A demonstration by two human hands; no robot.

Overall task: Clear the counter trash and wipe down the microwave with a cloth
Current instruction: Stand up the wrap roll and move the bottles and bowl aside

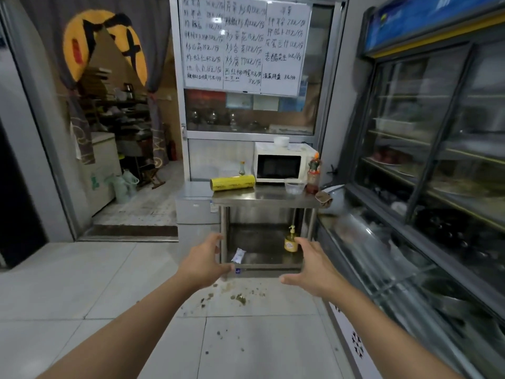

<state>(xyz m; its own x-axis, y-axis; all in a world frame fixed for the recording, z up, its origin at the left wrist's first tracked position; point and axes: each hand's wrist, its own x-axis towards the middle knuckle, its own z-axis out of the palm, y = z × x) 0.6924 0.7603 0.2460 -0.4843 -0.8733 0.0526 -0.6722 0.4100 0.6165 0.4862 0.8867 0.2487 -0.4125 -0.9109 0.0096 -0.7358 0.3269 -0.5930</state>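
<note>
A white microwave (281, 164) stands at the back of a steel counter (262, 199), some way ahead of me. On the counter lie a yellow roll (232, 183), a clear plastic container (294, 186), a small dark bottle (242, 168) and a red sauce bottle (313, 173). A brownish cloth (323, 198) hangs off the counter's right corner. A white bowl (281, 141) sits on the microwave. My left hand (203, 262) and my right hand (314, 266) are stretched out in front of me, fingers relaxed, holding nothing, well short of the counter.
The counter's lower shelf holds a yellow pump bottle (291, 240) and a small white packet (238, 255). Crumbs (237, 298) litter the tiled floor. A glass display fridge (426, 187) runs along the right. A small white freezer (196, 206) adjoins the counter on the left; a curtained doorway (120, 132) lies further left.
</note>
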